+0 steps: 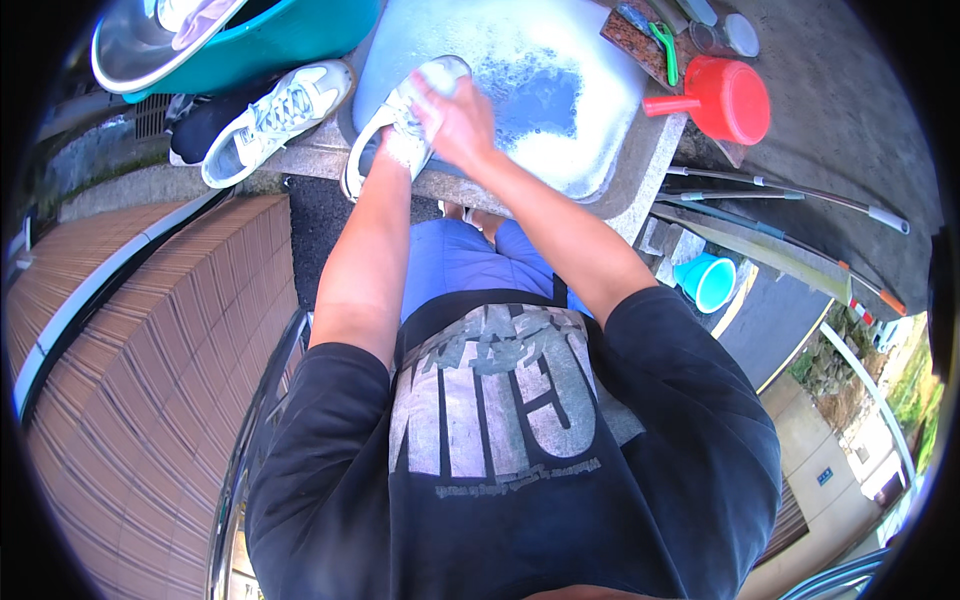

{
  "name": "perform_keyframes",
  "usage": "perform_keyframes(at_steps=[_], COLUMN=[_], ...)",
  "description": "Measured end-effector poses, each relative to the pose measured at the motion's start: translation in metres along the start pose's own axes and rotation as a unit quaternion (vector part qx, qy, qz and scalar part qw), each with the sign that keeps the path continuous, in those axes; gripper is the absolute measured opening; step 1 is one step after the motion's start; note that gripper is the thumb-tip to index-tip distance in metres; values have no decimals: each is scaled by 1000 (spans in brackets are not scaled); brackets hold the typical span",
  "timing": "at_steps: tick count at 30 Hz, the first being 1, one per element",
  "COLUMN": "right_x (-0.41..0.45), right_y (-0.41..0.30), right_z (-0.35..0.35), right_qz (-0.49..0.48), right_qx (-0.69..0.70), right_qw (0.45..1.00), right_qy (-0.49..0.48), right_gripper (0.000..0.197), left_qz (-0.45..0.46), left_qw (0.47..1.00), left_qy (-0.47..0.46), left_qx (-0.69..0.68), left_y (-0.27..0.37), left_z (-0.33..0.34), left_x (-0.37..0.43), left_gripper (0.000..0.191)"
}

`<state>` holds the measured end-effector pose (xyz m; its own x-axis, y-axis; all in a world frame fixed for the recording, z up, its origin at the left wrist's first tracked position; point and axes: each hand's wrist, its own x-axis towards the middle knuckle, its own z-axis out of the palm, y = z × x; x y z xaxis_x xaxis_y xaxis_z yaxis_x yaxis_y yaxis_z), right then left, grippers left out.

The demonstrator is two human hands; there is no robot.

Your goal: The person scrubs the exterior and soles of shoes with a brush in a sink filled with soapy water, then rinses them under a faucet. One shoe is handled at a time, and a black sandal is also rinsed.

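Note:
A white sneaker (pixel 382 124) is over the near left edge of a stone sink (pixel 634 161) full of foamy water (pixel 540 90). My left hand (pixel 401 146) reaches into the shoe's opening, its fingers hidden inside. Blurred, my right hand (pixel 454 116) lies on the front upper of the same shoe; whether it holds anything small under the palm cannot be told. A second white sneaker with grey laces (pixel 281 120) rests on the ledge to the left of the sink, beside a dark shoe (pixel 199 131).
A teal basin (pixel 300 37) with a metal bowl (pixel 120 60) stands at the upper left. Right of the sink are a red dipper (pixel 727 97), a green-handled tool (pixel 667 52) and a lidded jar (pixel 739 36). Poles (pixel 795 187) and a turquoise bucket (pixel 712 283) lie lower right.

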<state>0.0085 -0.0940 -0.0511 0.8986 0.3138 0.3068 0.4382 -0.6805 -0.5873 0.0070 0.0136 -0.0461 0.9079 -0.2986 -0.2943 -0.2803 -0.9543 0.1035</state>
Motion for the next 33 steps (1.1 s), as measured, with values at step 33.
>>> perform_keyframes(at_steps=[33], right_x=[-188], right_y=[286], right_z=[18], right_qz=[590], right_qx=[-87], right_qw=[781], right_qy=[-187], right_gripper=[41], left_qz=[177], left_qw=[951], left_qy=[-242], left_qx=[77], left_y=[-5], left_z=[250], left_x=[152], left_gripper=[43])
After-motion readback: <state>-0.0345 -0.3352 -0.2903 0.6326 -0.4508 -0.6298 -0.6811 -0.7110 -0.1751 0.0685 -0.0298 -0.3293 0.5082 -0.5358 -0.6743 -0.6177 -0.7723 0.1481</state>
